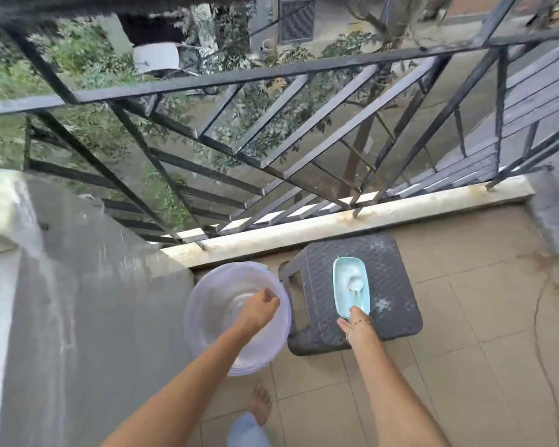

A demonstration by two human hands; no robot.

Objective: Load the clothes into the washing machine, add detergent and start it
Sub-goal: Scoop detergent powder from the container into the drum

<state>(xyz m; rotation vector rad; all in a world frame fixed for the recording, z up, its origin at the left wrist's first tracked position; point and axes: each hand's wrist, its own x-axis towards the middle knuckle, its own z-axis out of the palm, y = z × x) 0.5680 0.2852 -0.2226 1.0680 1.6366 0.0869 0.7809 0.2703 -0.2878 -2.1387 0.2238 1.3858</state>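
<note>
Daylight falls on a balcony floor (465,366) of beige tiles, cracked toward 4 o'clock. A dark metal railing (271,130) with slanted bars runs from 9 to 2 o'clock above a pale concrete curb (352,217). Trees (88,75) and a paved lane (433,91) lie beyond at 12 o'clock.

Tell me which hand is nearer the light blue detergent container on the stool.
Right. The right hand is at the near end of the light blue container on the dark stool. The left hand is off to its left, over the translucent bucket.
</note>
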